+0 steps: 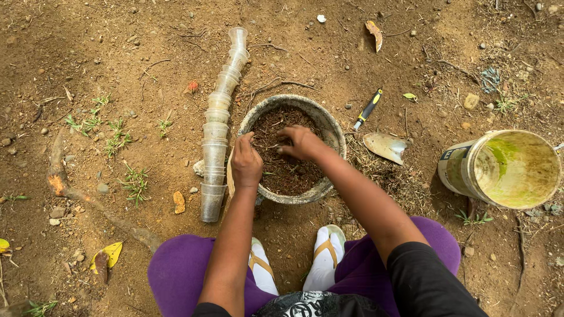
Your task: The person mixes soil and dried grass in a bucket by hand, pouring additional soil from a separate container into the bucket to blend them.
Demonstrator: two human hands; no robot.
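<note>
**Both hands in the soil pan**

Nearest to me I see purple-clad knees either side of two feet in white sandals (294, 264), set on bare brown earth; from there both forearms run forward to the pan.

My left hand (245, 163) rests at the near-left edge of the round pan (329, 126), fingers curled down together into the soil; whether it grips anything beneath them I cannot tell. My right hand (301, 142) lies a little ahead of it, over the middle of the pan, fingers bent and narrow, tips pressed into the dark mix; what it holds, if anything, is hidden.

The pan is a shallow grey metal basin with a worn, dirt-crusted rim; it sits on the ground directly under both hands, just ahead of the sandals. It is filled with dark brown soil (288, 173) full of crumbs, fibres and small bits of dry plant matter; the surface looks loose and uneven.

Just beside my left hand, on its outer side, a long nested stack of clear plastic cups (218, 126) lies on the ground, running away from me and tapering at the far end; its near end is close to the pan's rim.

Beyond my right hand and outward lies a trowel (382, 144) with a muddy blade and a black and yellow handle, near the pan but apart from it; further right, well apart, a bucket (464, 170) lies on its side, its inside stained green; a dry leaf (374, 34) lies farthest off.
</note>
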